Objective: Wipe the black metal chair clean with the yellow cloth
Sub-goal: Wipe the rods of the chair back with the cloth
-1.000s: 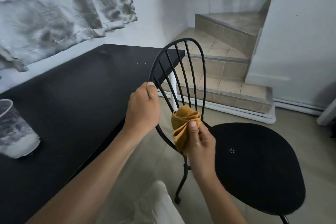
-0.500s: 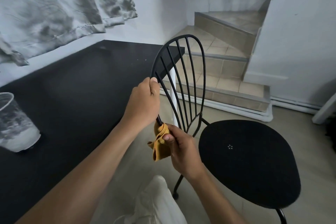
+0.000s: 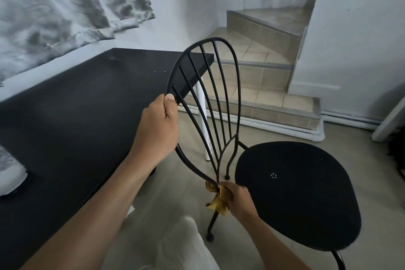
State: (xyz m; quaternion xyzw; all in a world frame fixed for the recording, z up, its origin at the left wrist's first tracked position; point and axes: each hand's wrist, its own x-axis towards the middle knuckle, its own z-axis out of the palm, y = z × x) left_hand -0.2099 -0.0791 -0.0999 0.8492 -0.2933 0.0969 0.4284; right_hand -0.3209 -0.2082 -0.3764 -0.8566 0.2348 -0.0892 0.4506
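Our right hand [image 3: 237, 198], its grip closed on the cloth [image 3: 217, 199], has slid down from mid-frame to the base of the chair [image 3: 293, 193] back at lower centre, while our left hand [image 3: 156, 129] still clasps the frame.

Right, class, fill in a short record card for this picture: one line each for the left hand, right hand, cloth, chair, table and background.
left hand: left hand grips the outer rim of the backrest
right hand: right hand holds the cloth bunched against the base of the backrest, where the rods meet
cloth: yellow cloth, crumpled, wrapped around the metal
chair: black metal chair, round seat, curved rod backrest, seat bare
table: black table to the left of the chair
background: tiled steps and white walls
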